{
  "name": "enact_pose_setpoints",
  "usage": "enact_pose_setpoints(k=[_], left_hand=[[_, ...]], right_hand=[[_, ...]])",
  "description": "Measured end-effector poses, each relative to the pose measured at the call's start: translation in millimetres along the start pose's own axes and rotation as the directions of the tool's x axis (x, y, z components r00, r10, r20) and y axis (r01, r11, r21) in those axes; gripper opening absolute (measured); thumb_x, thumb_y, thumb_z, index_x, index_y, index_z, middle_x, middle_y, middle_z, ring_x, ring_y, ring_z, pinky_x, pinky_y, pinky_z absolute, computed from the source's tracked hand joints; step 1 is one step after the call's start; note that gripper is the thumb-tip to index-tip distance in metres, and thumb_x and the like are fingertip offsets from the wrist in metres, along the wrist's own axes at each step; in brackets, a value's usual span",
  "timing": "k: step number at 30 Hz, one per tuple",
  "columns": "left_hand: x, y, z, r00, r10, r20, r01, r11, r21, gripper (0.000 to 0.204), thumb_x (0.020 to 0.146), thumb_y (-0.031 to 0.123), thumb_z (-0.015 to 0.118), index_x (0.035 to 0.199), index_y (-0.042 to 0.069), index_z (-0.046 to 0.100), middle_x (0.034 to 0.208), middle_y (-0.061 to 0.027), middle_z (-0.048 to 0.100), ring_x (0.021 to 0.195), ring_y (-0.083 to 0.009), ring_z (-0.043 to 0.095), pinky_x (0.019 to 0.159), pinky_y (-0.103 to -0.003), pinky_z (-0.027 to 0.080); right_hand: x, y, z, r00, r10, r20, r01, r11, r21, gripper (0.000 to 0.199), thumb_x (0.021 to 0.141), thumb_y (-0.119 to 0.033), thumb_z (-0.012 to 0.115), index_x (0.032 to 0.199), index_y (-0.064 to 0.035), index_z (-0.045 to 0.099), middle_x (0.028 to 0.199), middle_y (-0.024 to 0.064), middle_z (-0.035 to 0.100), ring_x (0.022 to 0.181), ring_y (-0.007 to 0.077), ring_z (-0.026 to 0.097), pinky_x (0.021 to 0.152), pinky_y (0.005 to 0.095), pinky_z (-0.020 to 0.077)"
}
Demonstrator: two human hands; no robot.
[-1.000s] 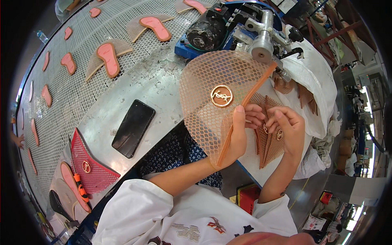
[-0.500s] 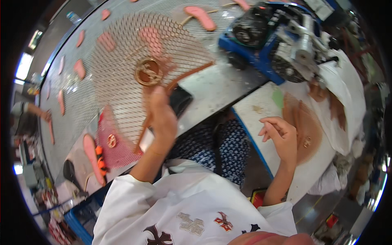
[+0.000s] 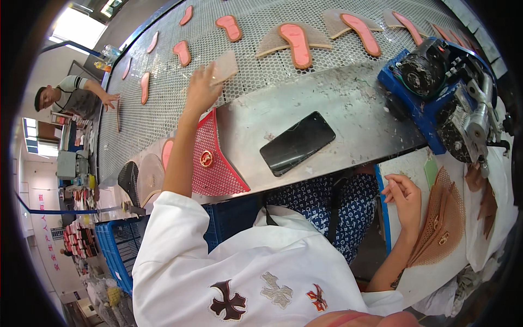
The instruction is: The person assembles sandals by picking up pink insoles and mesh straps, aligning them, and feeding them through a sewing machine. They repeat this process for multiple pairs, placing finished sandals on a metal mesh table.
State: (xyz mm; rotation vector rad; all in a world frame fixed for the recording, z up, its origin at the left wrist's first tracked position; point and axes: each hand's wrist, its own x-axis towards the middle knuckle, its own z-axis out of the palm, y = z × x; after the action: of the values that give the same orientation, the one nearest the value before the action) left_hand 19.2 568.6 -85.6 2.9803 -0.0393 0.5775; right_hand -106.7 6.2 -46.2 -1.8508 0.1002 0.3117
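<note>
My left hand (image 3: 202, 90) reaches over the mesh conveyor, closed on a pale, see-through flat piece (image 3: 224, 68). That piece is blurred, so its kind does not show. Below my left forearm lies a red mesh shoe upper (image 3: 210, 171) with a round gold emblem. My right hand (image 3: 404, 199) hovers by the right-hand table, fingers loosely bent and nothing visible in them. Beside it lie several overlapping brown mesh uppers (image 3: 444, 218), one with a gold emblem. A black phone (image 3: 297, 144) rests on the metal ledge in front of me.
Pink insoles (image 3: 294, 43) lie spread over the mesh conveyor (image 3: 158, 117), some on pale fan-shaped mesh pieces. A blue machine (image 3: 430, 82) stands at the right end of the ledge. At the far left another person (image 3: 81, 92) reaches to the conveyor. Blue crates (image 3: 117, 245) sit below.
The large tan mesh upper with a gold emblem, near my left hand before, no longer shows there. My left hand is farther over the conveyor with a pale piece. The view has turned left, uncovering the phone.
</note>
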Motion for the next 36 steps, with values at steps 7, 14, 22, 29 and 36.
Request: enact_pose_setpoints(k=[7,14,22,29,36], left_hand=[[30.9,-50.4,64.3,0.951,-0.109,0.288,0.111,0.994,0.01,0.057,0.094,0.048,0.05,0.145,0.023,0.044,0.149,-0.0227,0.037,0.137,-0.0419,0.035,0.113,-0.049,0.027],[107.9,-64.1,79.8,0.983,-0.066,0.174,0.044,0.991,0.127,0.058,0.091,0.051,0.049,0.139,0.019,0.051,0.137,-0.0211,0.052,0.127,-0.0413,0.046,0.107,-0.051,0.035],[210.1,-36.2,111.4,0.911,-0.393,0.122,0.4,0.916,-0.033,0.104,0.077,0.069,0.058,0.145,-0.005,0.031,0.142,-0.0316,0.041,0.132,-0.0491,0.037,0.108,-0.055,0.031],[266.9,-19.7,144.9,0.815,-0.561,0.145,0.567,0.824,-0.002,0.114,0.072,0.054,0.068,0.148,-0.009,0.013,0.149,-0.0319,0.029,0.138,-0.0473,0.031,0.11,-0.054,0.03],[271.6,-22.3,118.1,0.84,-0.515,-0.172,0.515,0.856,-0.046,0.1,0.07,0.039,0.066,0.14,-0.018,0.021,0.14,-0.0368,0.034,0.132,-0.0489,0.035,0.109,-0.05,0.034]], right_hand=[[12.2,18.0,-6.4,0.989,-0.009,-0.147,0.023,0.995,0.098,0.02,0.098,-0.014,0.056,0.104,0.0003,0.068,0.072,0.0045,0.064,0.05,0.0033,0.048,0.041,0.0179,0.0341],[4.7,24.9,-1.2,0.966,-0.225,-0.13,0.209,0.97,-0.127,0.017,0.095,-0.008,0.057,0.101,0.0027,0.068,0.07,0.0045,0.064,0.057,0.0048,0.054,0.05,0.0188,0.0387],[3.6,24.7,-6.1,0.964,-0.234,-0.129,0.22,0.969,-0.117,0.019,0.092,-0.009,0.057,0.101,0.0035,0.068,0.07,0.0055,0.064,0.06,0.0064,0.055,0.052,0.0192,0.0388],[4.3,21.7,-1.4,0.958,-0.2,-0.206,0.176,0.976,-0.129,0.019,0.091,-0.008,0.056,0.101,0.0029,0.068,0.069,0.0055,0.063,0.055,0.0052,0.05,0.049,0.0196,0.0354],[3.5,22.2,-4.2,0.964,-0.16,-0.212,0.148,0.986,-0.073,0.019,0.092,-0.007,0.056,0.101,0.0029,0.068,0.069,0.0051,0.063,0.054,0.0042,0.048,0.048,0.0189,0.0346]])
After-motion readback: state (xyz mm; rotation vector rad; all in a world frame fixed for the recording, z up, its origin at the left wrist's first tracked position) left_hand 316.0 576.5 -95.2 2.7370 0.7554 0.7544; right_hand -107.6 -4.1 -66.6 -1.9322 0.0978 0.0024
